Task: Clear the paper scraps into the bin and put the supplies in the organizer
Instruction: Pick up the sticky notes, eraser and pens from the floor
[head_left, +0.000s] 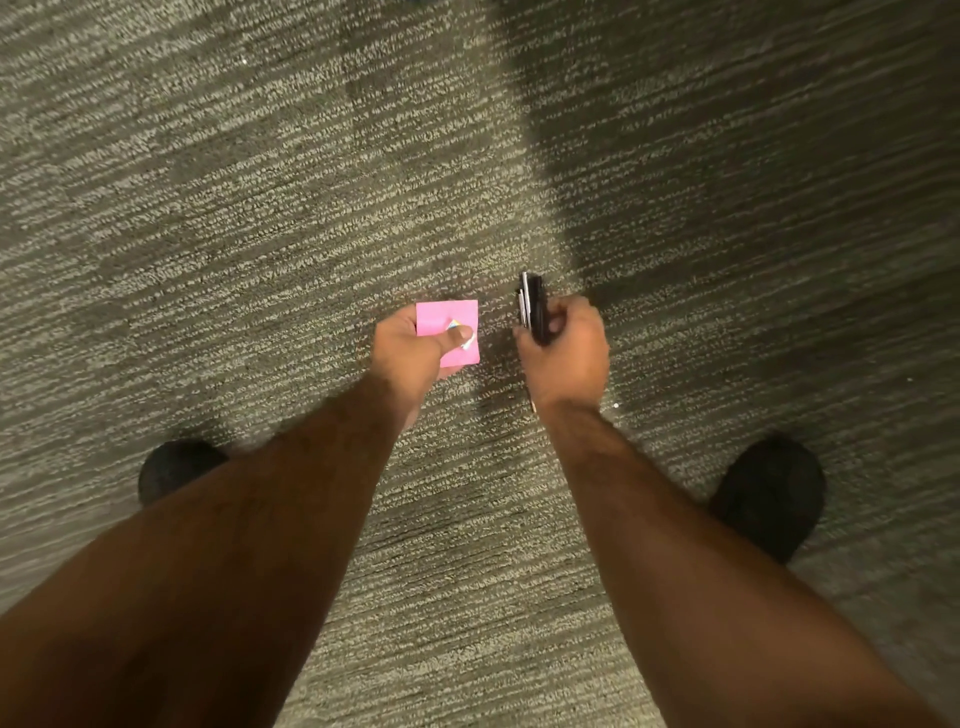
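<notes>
Sticky notes (451, 332) and a stapler (534, 309) are carried above the carpet (208, 208).
The notes, scraps pinned on top, are pinched by the left hand (410, 348); the stapler is clenched in the right hand (566, 353). Scraps could slip if the thumb is eased.

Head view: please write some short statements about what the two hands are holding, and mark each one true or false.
1. The left hand holds a pink pad of sticky notes. True.
2. The right hand is empty. False: it grips a dark stapler-like tool.
3. A small scrap sits under the left thumb on the pad. True.
4. The hands are over a wooden table. False: below them is grey carpet.
5. A bin is in view. False: none shows.
</notes>
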